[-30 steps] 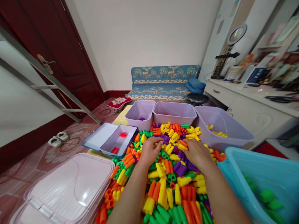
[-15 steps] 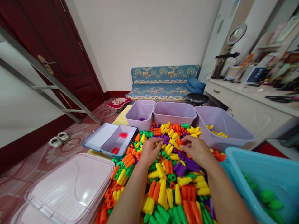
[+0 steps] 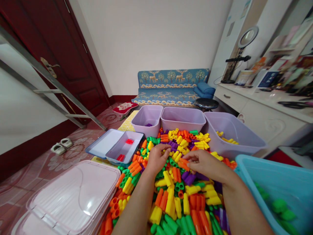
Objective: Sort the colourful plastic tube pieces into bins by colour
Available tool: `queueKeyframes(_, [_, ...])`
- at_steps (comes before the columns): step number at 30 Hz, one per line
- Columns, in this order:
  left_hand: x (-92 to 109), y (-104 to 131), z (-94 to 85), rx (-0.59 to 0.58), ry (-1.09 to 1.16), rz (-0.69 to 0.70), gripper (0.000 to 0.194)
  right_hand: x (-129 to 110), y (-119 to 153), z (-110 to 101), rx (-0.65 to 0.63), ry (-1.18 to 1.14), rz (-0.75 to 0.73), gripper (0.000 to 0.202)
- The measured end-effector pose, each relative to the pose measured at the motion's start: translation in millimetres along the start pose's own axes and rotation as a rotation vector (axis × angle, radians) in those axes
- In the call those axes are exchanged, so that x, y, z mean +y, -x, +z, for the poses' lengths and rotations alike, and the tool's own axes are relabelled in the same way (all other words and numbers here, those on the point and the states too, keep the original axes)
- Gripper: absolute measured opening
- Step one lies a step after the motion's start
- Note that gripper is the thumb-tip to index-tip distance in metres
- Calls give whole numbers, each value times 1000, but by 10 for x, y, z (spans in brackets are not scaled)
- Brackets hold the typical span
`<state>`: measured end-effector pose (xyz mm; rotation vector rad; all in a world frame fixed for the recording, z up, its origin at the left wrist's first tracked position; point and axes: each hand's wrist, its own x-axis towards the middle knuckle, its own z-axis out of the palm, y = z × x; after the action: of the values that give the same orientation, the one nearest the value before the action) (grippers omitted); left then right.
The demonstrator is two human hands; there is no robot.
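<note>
A heap of bullet-shaped plastic building blocks (image 3: 169,204) in orange, yellow, green and purple spreads under both hands, many joined side by side. My right hand (image 3: 201,163) pinches an orange block (image 3: 184,164) between thumb and fingers, just above the heap's middle. Left of it, my left hand (image 3: 157,158) is closed, its thumb and fingers drawn together low over green and purple blocks. What it holds, if anything, is hidden. Purple blocks (image 3: 188,178) lie below my right hand.
Three lilac bins, left (image 3: 146,130), middle (image 3: 183,125) and right (image 3: 234,133), line the far side. A turquoise bin (image 3: 271,166) with green pieces stands right. An open case (image 3: 114,151) holds red pieces; stacked pale lids (image 3: 75,192) lie left.
My right hand has shifted slightly toward me and turned inward, bringing the orange block lower and left. My left hand has stayed in place.
</note>
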<state>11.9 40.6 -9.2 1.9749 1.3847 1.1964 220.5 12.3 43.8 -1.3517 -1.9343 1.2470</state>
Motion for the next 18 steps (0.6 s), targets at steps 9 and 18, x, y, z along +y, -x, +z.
queueKeyframes(9, [-2,1,-5,4,5,-3,22,-181,-179,49,659,-654,-320,54])
queueKeyframes(18, [24,-1,-11,-1,12,-1,21,48,-188,180,257,125,-73,43])
